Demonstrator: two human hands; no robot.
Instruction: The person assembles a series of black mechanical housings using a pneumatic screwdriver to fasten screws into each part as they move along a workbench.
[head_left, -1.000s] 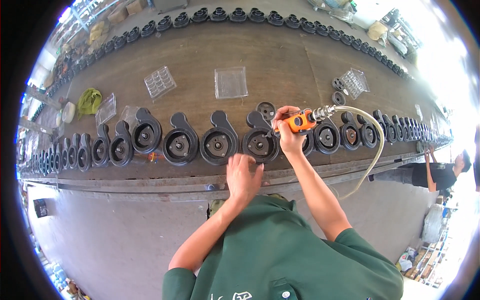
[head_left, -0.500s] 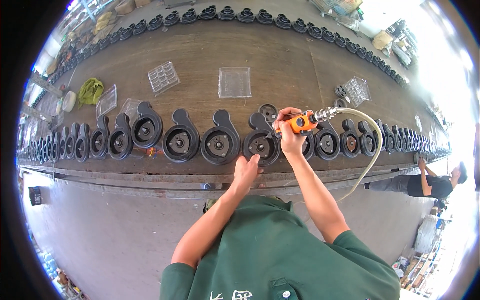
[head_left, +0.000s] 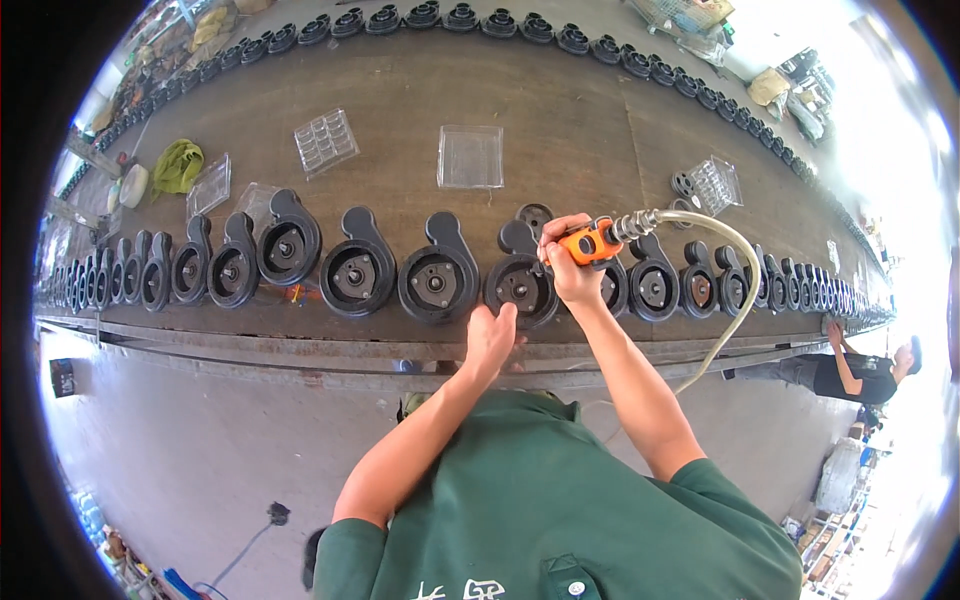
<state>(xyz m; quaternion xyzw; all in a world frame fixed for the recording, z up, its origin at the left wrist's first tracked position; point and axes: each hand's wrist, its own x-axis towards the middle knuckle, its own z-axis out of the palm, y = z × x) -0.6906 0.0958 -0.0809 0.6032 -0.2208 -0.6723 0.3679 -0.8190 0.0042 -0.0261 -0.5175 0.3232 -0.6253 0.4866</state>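
Observation:
My right hand [head_left: 570, 262] is wrapped round an orange air tool [head_left: 591, 245], whose metal fitting joins a clear hose [head_left: 741, 300]. The tool is over the right side of a round black fan housing [head_left: 520, 287] with a short curved neck; its working tip is hidden by my hand. My left hand [head_left: 490, 338] grips the near rim of that housing, thumb on top, some fingers out of sight. Another black housing [head_left: 437, 283] with a metal hub stands just left of it. A small round black part [head_left: 535, 214] lies behind the neck.
Similar housings line the bench's near edge both ways, with another row [head_left: 460, 17] along the far side. Clear plastic trays [head_left: 470, 157] and a green cloth [head_left: 178, 165] lie on the bench [head_left: 560, 110]. At far right, another person [head_left: 855, 375] works at the edge.
My right hand and the orange tool have shifted slightly left over the housing. My left hand stays at the near rim. The view has tilted a little.

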